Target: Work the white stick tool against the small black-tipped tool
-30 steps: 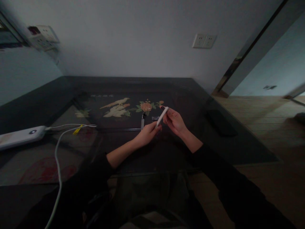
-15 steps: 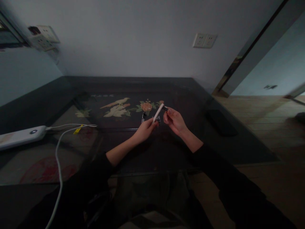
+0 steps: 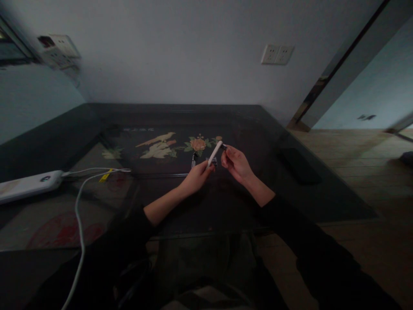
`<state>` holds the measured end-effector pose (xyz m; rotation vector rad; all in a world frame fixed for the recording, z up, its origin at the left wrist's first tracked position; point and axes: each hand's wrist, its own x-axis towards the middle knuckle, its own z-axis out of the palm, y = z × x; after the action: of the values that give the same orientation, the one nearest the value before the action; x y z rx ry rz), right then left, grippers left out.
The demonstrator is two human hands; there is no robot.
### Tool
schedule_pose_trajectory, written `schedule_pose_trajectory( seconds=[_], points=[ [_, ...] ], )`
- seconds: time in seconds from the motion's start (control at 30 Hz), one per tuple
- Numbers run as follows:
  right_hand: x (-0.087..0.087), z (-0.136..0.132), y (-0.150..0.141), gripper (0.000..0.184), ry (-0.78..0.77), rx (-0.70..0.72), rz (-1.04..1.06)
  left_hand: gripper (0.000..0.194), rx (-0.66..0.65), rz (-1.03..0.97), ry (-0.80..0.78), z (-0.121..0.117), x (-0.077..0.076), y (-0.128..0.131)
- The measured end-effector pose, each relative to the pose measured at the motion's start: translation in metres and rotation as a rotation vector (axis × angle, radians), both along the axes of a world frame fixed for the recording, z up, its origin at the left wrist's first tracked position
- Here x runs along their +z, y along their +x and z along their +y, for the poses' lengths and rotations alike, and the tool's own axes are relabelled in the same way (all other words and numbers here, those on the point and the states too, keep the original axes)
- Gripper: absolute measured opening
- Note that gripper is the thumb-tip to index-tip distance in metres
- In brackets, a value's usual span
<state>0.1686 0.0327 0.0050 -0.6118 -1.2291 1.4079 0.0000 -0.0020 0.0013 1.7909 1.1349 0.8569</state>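
A white stick [image 3: 214,154] is pinched by the left hand [image 3: 195,176], a dark piece [image 3: 223,147] by the right hand [image 3: 238,165] — well inside the tabletop [image 3: 229,206] edges.

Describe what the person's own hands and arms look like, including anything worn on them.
The left hand and right hand are both ungloved, and I can't make out a watch or bracelet. The left sleeve and right sleeve look black, with cuffs stopping short of the wrists. It's too dim to tell their fabric or any markings.
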Motion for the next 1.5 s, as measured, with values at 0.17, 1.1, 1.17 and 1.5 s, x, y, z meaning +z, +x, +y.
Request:
schedule_pose_trajectory(
  seconds=[0.17, 1.1, 1.17, 1.5],
  points=[
    [0.001, -0.001, 0.0, 0.041, 0.0, 0.006, 0.01, 0.02, -0.031, -0.004, -0.009, -0.003, 0.0, 0.001],
    [-0.002, 0.001, 0.001, 0.04, 0.013, 0.018, 0.035, 0.024, -0.028, -0.054, -0.005, 0.005, -0.004, -0.001],
    [-0.002, 0.001, 0.001, 0.039, 0.011, 0.02, 0.033, 0.023, -0.007, -0.047, 0.007, 0.006, -0.004, -0.002],
    [-0.002, 0.001, 0.0, 0.041, 0.002, 0.033, 0.036, 0.019, 0.045, 0.022, 0.071, -0.001, 0.0, -0.001]
  ],
)
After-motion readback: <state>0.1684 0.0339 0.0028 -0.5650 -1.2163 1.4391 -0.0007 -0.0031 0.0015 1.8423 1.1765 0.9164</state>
